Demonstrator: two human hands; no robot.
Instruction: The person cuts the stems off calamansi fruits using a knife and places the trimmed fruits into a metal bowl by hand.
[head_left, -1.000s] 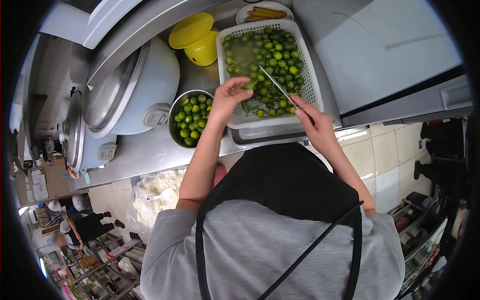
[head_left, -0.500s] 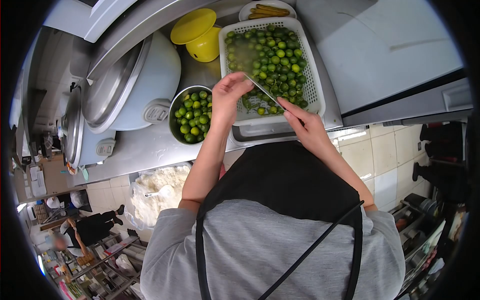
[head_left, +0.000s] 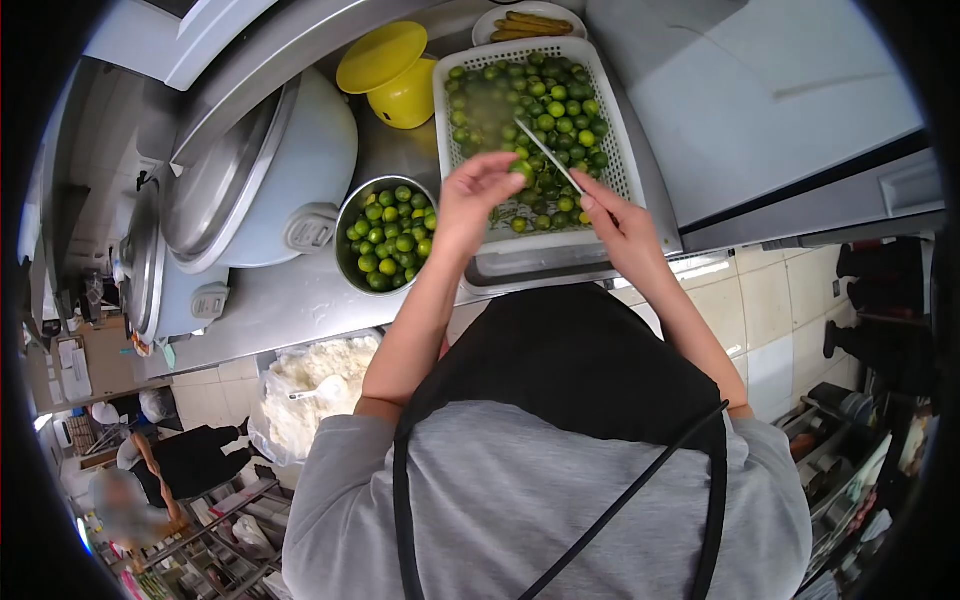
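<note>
Over the front left part of a white perforated basket (head_left: pixel 628 150), my left hand (head_left: pixel 478 197) pinches a green lime (head_left: pixel 521 172) at its fingertips. My right hand (head_left: pixel 622 228) is closed round the handle of a knife (head_left: pixel 547 152), whose blade points up and left over the limes. Many green limes (head_left: pixel 562 110) lie in the basket. A round metal bowl (head_left: pixel 345 262) holding more limes (head_left: pixel 394 232) stands left of the basket, beside my left forearm.
Behind are a yellow container (head_left: pixel 404 95) and a plate (head_left: pixel 482 30) of brown sticks. Large cookers (head_left: pixel 300 170) stand left. A metal tray (head_left: pixel 530 268) lies under the basket. Below the counter is a bag of white stuff (head_left: pixel 300 400). Another person (head_left: pixel 190 460) is at lower left.
My left hand has moved right with a lime now showing in its fingertips. The knife has swung away from my left fingers, up and right. The other person has shifted closer.
</note>
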